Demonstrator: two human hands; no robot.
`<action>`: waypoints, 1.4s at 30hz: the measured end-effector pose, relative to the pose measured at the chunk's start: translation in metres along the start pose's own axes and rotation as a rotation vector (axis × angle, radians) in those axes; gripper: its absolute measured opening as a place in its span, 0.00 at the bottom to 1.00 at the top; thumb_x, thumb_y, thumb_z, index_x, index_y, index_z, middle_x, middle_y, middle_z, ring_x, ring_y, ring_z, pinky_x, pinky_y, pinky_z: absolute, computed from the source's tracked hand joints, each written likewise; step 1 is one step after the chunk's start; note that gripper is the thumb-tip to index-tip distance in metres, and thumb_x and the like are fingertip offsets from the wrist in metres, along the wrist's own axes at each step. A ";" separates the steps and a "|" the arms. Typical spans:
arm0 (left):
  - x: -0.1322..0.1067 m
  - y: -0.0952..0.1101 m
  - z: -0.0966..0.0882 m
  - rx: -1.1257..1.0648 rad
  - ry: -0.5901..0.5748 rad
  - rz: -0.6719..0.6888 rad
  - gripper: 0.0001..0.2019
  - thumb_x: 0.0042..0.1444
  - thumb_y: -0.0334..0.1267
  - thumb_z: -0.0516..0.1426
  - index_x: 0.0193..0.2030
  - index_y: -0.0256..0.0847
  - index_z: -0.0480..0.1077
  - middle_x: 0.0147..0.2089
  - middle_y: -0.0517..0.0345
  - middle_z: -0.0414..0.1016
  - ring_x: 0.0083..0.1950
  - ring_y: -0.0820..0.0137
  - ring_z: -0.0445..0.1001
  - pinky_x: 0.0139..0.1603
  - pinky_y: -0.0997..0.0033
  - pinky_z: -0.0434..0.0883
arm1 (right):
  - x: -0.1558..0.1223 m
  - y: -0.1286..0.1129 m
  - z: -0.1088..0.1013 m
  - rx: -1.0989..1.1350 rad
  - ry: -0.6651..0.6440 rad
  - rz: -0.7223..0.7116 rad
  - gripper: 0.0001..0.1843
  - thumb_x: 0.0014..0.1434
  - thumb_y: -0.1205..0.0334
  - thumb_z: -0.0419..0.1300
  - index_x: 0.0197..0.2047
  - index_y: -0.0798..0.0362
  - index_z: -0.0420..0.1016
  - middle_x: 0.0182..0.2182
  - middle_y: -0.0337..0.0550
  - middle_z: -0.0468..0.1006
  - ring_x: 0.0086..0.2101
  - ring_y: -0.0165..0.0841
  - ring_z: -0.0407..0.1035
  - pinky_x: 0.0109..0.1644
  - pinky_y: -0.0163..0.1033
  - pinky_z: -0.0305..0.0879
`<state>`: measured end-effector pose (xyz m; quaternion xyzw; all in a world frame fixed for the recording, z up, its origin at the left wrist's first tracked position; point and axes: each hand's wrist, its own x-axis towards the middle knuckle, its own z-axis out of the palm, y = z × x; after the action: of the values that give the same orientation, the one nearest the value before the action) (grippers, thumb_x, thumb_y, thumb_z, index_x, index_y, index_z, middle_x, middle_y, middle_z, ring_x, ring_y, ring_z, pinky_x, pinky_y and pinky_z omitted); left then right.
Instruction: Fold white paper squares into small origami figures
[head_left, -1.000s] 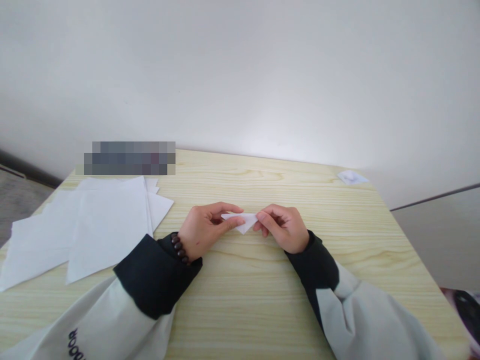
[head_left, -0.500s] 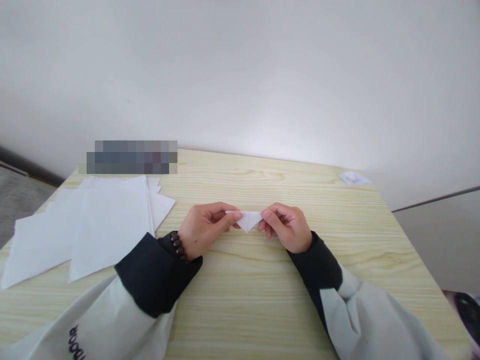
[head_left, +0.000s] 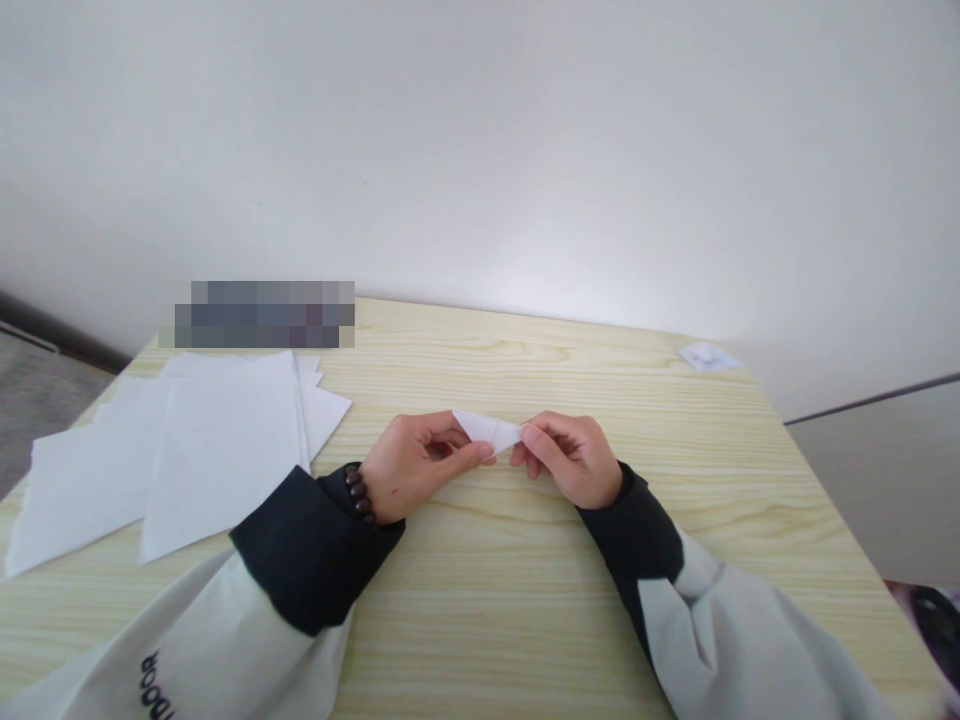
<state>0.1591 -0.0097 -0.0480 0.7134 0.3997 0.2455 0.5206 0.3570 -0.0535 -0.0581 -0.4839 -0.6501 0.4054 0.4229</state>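
A small folded white paper piece (head_left: 491,429) is held just above the middle of the light wooden table (head_left: 525,600). My left hand (head_left: 412,468) pinches its left end, thumb under and fingers curled over it. My right hand (head_left: 566,458) pinches the right tip between thumb and forefinger. The piece is a narrow, pointed shape, tilted slightly up at the left. A dark bead bracelet (head_left: 358,493) sits on my left wrist.
A loose stack of white paper sheets (head_left: 187,450) lies on the table's left side. A small crumpled or folded white scrap (head_left: 705,355) lies at the far right corner. A white wall stands behind the table.
The paper piece has turned in my fingers, from a downward-pointing triangle to a flatter, narrower shape. Both hands stayed in nearly the same place.
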 end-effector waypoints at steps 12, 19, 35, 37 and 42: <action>-0.001 0.005 0.000 -0.102 -0.006 0.036 0.13 0.50 0.42 0.60 0.39 0.35 0.72 0.34 0.55 0.79 0.32 0.71 0.74 0.32 0.76 0.69 | 0.000 0.002 0.000 0.007 -0.012 0.009 0.14 0.61 0.58 0.53 0.28 0.56 0.72 0.17 0.37 0.72 0.17 0.24 0.66 0.21 0.29 0.62; 0.000 0.002 -0.001 -0.093 -0.019 0.000 0.11 0.50 0.43 0.60 0.35 0.36 0.73 0.33 0.56 0.79 0.34 0.70 0.76 0.36 0.75 0.70 | 0.000 0.002 0.000 -0.060 -0.056 -0.002 0.13 0.60 0.59 0.53 0.28 0.56 0.73 0.18 0.38 0.73 0.18 0.24 0.65 0.21 0.28 0.61; -0.001 0.001 -0.002 0.070 -0.014 0.124 0.12 0.54 0.43 0.56 0.31 0.38 0.77 0.28 0.59 0.79 0.29 0.73 0.74 0.30 0.80 0.69 | -0.001 -0.003 0.003 -0.320 -0.166 -0.270 0.12 0.57 0.60 0.54 0.24 0.55 0.68 0.18 0.35 0.65 0.19 0.23 0.55 0.22 0.30 0.50; -0.002 0.001 -0.002 0.086 -0.024 0.147 0.12 0.54 0.42 0.56 0.31 0.39 0.77 0.28 0.60 0.79 0.29 0.73 0.74 0.31 0.80 0.69 | -0.001 -0.004 0.005 -0.337 -0.173 -0.287 0.13 0.59 0.61 0.52 0.24 0.54 0.68 0.18 0.36 0.65 0.19 0.23 0.56 0.24 0.31 0.51; -0.003 0.001 -0.003 0.038 -0.064 0.122 0.13 0.55 0.44 0.55 0.32 0.39 0.77 0.28 0.59 0.79 0.29 0.72 0.74 0.30 0.79 0.69 | 0.000 -0.006 0.002 -0.261 -0.195 -0.235 0.16 0.60 0.60 0.52 0.23 0.55 0.69 0.17 0.36 0.66 0.19 0.23 0.56 0.23 0.30 0.51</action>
<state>0.1559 -0.0105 -0.0455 0.7537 0.3432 0.2461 0.5036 0.3536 -0.0550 -0.0533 -0.4140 -0.7870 0.3105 0.3357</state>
